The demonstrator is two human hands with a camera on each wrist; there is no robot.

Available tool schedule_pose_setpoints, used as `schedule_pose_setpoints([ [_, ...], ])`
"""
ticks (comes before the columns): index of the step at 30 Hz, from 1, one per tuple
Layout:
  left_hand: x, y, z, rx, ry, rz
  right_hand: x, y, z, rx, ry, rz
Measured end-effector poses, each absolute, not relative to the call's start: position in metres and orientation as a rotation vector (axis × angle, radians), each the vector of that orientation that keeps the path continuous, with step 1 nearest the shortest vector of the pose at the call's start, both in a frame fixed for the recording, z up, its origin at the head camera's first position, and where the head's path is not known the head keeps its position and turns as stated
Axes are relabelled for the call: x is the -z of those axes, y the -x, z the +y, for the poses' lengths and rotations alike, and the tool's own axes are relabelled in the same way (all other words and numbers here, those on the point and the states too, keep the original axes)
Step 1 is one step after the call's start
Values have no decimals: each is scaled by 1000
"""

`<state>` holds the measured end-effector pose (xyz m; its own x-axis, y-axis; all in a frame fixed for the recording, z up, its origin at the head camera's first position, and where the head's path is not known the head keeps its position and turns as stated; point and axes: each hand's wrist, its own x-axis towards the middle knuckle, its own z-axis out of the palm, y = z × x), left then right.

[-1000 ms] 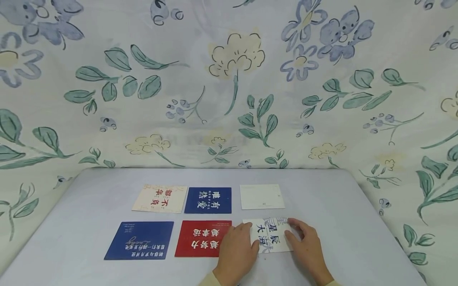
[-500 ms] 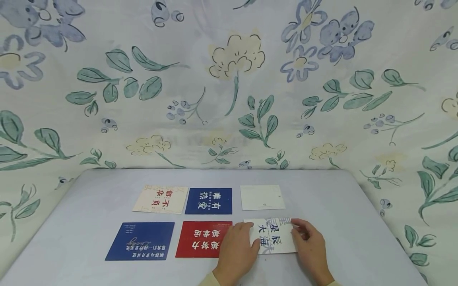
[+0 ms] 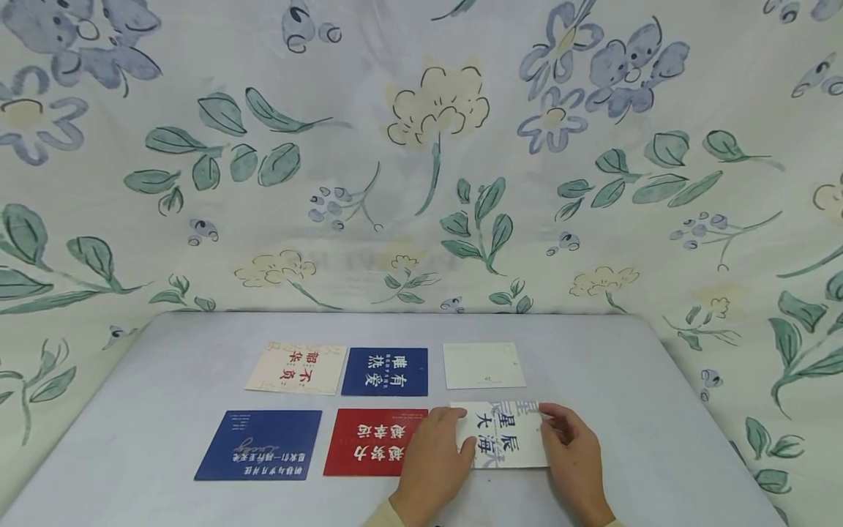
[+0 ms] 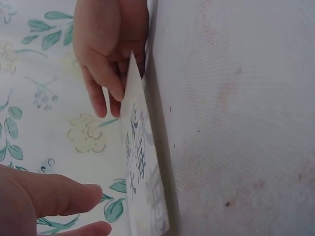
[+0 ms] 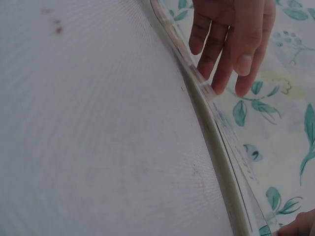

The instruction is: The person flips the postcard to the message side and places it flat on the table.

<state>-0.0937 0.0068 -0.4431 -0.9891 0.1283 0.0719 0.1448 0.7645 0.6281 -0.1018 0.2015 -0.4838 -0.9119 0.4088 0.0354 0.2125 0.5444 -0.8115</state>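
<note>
A white postcard with dark blue Chinese characters lies at the front right of the table in the head view. My right hand pinches its right edge; the left wrist view shows that hand's thumb on the face of the postcard and other fingers behind it. At the postcard's left end is my left hand, its fingers extended over part of a red postcard. In the left wrist view, the left thumb stands apart from the card. The right wrist view shows the postcard nearly edge-on.
A blue postcard lies at front left. Behind are a cream postcard with red characters, another blue postcard and a blank-looking white card. A flowered cloth hangs behind the table.
The white postcard has slid slightly right with my right hand, whose thumb has drawn back to the card's edge. My left hand has stayed almost in place. The other cards lie as before.
</note>
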Motion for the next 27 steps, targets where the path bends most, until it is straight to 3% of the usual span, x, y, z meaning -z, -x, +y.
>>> schedule_pose_setpoints([
  [27,438,102,3,1099,209,-2796,488,105,202,-1366,494,-2496],
])
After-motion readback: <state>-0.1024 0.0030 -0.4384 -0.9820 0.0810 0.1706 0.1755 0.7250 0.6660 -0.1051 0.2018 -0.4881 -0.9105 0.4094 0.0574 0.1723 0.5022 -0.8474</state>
